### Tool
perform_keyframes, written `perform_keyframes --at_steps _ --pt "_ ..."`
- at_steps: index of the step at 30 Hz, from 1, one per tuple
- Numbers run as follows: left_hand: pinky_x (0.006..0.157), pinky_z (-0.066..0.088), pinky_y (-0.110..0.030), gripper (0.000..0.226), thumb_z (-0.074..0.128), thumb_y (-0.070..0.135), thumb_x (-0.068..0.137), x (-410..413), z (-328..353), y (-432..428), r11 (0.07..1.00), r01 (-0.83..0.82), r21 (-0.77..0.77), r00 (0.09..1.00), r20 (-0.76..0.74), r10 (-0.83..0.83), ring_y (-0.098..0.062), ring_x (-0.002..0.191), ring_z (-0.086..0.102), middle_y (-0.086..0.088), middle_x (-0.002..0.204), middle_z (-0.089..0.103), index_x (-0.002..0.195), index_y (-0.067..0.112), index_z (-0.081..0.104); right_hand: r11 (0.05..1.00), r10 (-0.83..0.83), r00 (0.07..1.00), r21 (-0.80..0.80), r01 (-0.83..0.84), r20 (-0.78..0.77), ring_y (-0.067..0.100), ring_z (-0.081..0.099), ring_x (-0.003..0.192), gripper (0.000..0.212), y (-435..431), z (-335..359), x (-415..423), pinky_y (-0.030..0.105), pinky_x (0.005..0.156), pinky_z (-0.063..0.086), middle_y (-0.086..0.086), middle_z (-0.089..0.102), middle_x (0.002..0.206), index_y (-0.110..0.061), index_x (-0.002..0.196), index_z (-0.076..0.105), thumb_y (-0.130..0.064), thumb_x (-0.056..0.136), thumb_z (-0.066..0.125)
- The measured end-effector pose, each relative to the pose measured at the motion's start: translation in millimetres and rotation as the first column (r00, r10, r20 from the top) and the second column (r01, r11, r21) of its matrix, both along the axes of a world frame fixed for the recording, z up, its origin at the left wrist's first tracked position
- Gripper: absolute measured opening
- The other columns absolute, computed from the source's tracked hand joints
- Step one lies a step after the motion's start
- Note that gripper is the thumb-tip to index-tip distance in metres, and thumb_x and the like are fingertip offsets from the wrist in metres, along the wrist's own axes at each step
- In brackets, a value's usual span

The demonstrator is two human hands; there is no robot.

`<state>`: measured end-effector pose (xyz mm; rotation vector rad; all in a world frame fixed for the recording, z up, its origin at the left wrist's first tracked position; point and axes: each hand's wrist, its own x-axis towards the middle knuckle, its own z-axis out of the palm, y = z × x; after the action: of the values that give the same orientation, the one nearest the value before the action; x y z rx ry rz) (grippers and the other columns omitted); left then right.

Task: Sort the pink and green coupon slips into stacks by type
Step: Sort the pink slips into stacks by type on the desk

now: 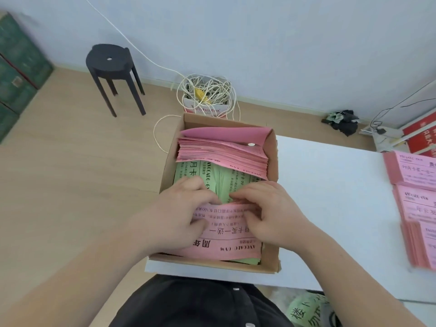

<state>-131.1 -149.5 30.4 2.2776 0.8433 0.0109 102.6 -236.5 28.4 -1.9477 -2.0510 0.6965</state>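
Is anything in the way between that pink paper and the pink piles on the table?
Only the right wall of the box. The left hand and right hand hold the pink slip inside it; the table before the pink stacks shows nothing.

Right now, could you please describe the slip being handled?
Find the cardboard box on the white table. At its near end lies the pink slip under the left hand and right hand; green slips separate it from the thick pink pile.
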Motion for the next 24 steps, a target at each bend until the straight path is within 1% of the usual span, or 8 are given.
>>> perform_keyframes --at_steps 3,6,12,15,17,20,22,24 --pt "0.087 0.044 -0.016 0.04 0.065 0.011 0.087 -15.4 14.6 -7.4 0.998 0.043 -0.037 0.993 0.114 -0.039 0.003 0.111 0.051 0.028 0.111 0.05 0.116 0.039 0.07 0.983 -0.115 0.974 -0.164 0.083 -0.196 -0.001 0.057 0.108 0.056 -2.3 17.8 -2.0 0.019 0.092 0.044 -0.025 0.065 0.109 -0.032 0.118 0.071 -0.006 0.074 0.05" --pt "0.086 0.047 -0.013 0.039 0.064 0.009 0.089 -25.8 21.7 -13.9 0.991 0.089 -0.097 0.985 0.157 -0.073 0.005 0.109 0.057 0.027 0.113 0.06 0.114 0.038 0.073 0.944 -0.162 0.968 -0.316 0.094 -0.194 -0.001 0.058 0.104 0.063 -4.6 29.0 -2.5 0.018 0.085 0.05 -0.024 0.066 0.103 -0.036 0.125 0.065 0.0 0.076 0.049" --pt "0.1 0.046 -0.023 0.05 0.054 0.033 0.099 0.4 27.5 -12.4 0.995 0.101 -0.008 0.991 -0.082 -0.101 0.002 0.114 0.053 0.023 0.128 0.06 0.147 0.043 0.044 0.935 -0.171 0.968 -0.339 0.101 -0.184 0.012 0.061 0.075 0.061 -2.9 26.3 -5.7 0.04 0.068 0.054 -0.006 0.065 0.077 -0.035 0.112 0.069 -0.002 0.066 0.047" --pt "0.087 0.051 -0.033 0.034 0.049 0.03 0.1 17.1 30.9 -13.3 0.994 0.109 0.023 0.984 -0.141 -0.105 -0.008 0.097 0.055 0.016 0.109 0.065 0.132 0.04 0.054 0.939 -0.277 0.906 -0.29 0.186 -0.319 0.009 0.059 0.077 0.067 -2.9 30.7 -0.9 0.031 0.068 0.051 -0.011 0.061 0.086 -0.042 0.122 0.061 0.005 0.076 0.048" --pt "0.076 0.051 -0.033 0.024 0.05 0.027 0.099 21.8 36.9 -6.4 0.999 0.004 0.053 0.992 -0.123 0.003 -0.009 0.087 0.056 0.017 0.094 0.063 0.118 0.041 0.057 0.927 -0.374 0.807 -0.197 0.318 -0.456 0.008 0.062 0.086 0.063 -0.2 37.9 2.0 0.026 0.074 0.053 -0.016 0.062 0.098 -0.044 0.131 0.055 0.003 0.089 0.055" --pt "0.065 0.049 -0.029 0.019 0.053 0.024 0.099 29.8 51.9 3.6 0.956 -0.291 -0.042 0.956 0.036 0.292 -0.005 0.075 0.061 0.02 0.084 0.067 0.103 0.042 0.06 0.804 -0.554 0.627 -0.154 0.574 -0.548 0.0 0.062 0.11 0.055 2.6 49.3 10.6 0.023 0.085 0.056 -0.02 0.062 0.12 -0.045 0.139 0.046 -0.025 0.094 0.072" --pt "0.074 0.055 -0.031 0.017 0.056 0.025 0.101 43.5 63.9 5.4 0.879 -0.425 -0.215 0.87 0.174 0.462 0.003 0.08 0.067 0.028 0.09 0.071 0.1 0.04 0.062 0.743 -0.631 0.579 -0.185 0.644 -0.517 -0.004 0.06 0.116 0.051 1.2 55.5 19.0 0.023 0.093 0.051 -0.02 0.066 0.122 -0.035 0.139 0.052 -0.044 0.092 0.071" --pt "0.083 0.057 -0.032 0.016 0.059 0.02 0.101 65.0 75.0 -0.8 0.813 -0.449 -0.371 0.782 0.277 0.558 0.004 0.087 0.07 0.026 0.096 0.074 0.1 0.035 0.064 0.744 -0.635 0.51 -0.279 0.608 -0.58 0.002 0.065 0.114 0.033 -2.2 61.4 25.8 0.031 0.098 0.051 -0.016 0.074 0.114 -0.027 0.126 0.066 -0.042 0.097 0.066"
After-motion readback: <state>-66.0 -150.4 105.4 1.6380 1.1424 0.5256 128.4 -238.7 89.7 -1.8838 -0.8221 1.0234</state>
